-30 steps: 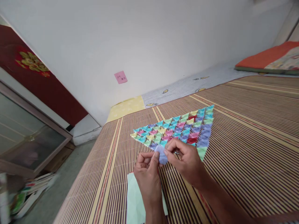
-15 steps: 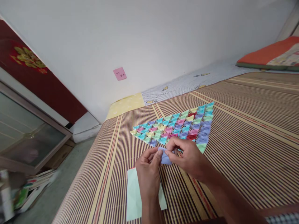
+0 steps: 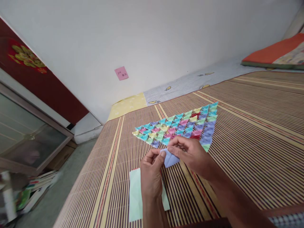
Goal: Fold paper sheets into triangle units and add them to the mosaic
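Observation:
Both hands pinch one small lilac-blue folded paper piece (image 3: 170,159) above a striped bamboo mat (image 3: 249,139). My left hand (image 3: 150,174) grips its left corner between thumb and forefinger. My right hand (image 3: 191,154) holds its upper right edge, fingers curled. Just beyond the hands lies a flat triangular patchwork of folded paper units (image 3: 182,128) in blue, green, pink, yellow, red and purple. The right hand hides part of its near edge.
A pale green paper sheet (image 3: 135,196) lies on the mat under my left forearm. A white wall with a pink sticky note (image 3: 121,73) stands behind. Patterned bedding (image 3: 190,84) and an orange cushion (image 3: 275,52) lie far right. A glass cabinet (image 3: 26,139) and floor clutter (image 3: 21,196) sit left.
The lilac piece now shows more spread out and flatter between the fingers. Both hands have shifted slightly; the view tilted a little so the patchwork sits higher.

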The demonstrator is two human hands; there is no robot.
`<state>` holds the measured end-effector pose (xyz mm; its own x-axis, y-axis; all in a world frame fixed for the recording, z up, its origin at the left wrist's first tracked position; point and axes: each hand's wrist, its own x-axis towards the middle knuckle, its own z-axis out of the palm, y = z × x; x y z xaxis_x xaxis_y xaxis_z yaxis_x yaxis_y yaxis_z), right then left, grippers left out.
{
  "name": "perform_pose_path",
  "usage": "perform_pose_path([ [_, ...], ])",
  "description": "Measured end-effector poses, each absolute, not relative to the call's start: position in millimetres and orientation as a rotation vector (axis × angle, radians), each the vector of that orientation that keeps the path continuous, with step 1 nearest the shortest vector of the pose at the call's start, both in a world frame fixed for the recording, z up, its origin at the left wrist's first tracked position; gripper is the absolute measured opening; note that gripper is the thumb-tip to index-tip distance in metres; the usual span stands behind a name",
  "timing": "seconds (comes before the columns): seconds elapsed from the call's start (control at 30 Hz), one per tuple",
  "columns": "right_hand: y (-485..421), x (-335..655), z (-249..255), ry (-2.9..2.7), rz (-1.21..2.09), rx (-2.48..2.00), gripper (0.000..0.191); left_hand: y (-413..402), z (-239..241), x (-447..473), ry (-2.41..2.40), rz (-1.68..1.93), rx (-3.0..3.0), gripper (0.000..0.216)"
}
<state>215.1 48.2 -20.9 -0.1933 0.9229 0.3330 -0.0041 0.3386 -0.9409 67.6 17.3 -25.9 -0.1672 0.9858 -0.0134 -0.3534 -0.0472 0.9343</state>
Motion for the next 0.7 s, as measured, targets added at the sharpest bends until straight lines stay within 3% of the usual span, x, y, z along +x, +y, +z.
perform_pose_path([
  [0.2,48.2,221.1,-18.6,-1.672,1.033,-0.887,0.032,13.4,-20.5,68.7,1.119,1.403,1.049,0.021],
  [0.5,50.1,208.1,-25.8,-1.442,1.305,-0.774,0.024,19.3,-24.6,75.1,1.002,1.694,0.698,0.027],
  [0.7,49.7,208.8,-27.8,-1.391,1.054,-0.879,0.017,20.7,-25.7,72.9,1.054,1.635,0.729,0.030],
])
